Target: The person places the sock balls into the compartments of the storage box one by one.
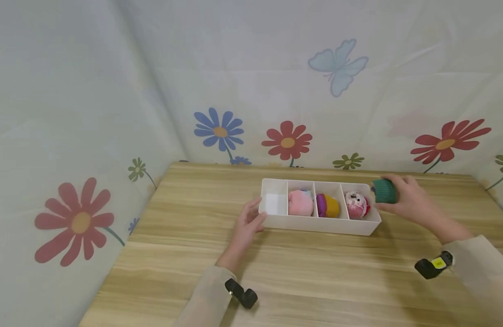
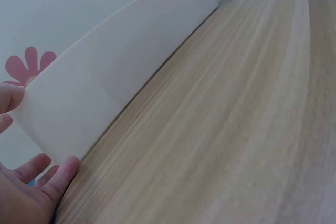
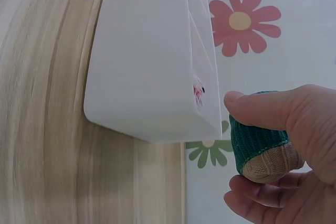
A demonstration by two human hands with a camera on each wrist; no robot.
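Note:
A white divided box (image 1: 317,222) lies lengthwise on the table, with four compartments in a row. My left hand (image 1: 249,220) holds its left end, thumb at the near corner and fingers along the end wall. Above and just beyond the right end, my right hand (image 1: 411,202) grips a rolled-up sock (image 3: 257,140), ribbed green with a beige part. The leftmost compartment (image 1: 276,204) is bare. Rolled socks fill the others: a pink one (image 1: 300,203), a yellow and purple one (image 1: 328,206), and a white, pink and red patterned one (image 1: 357,204).
The wood-grain table (image 1: 308,277) extends in front of the box and to both sides. Behind it hangs a pale backdrop (image 1: 251,68) printed with flowers and a butterfly, with another side of it at the left. Black cameras (image 1: 241,294) are strapped to both wrists.

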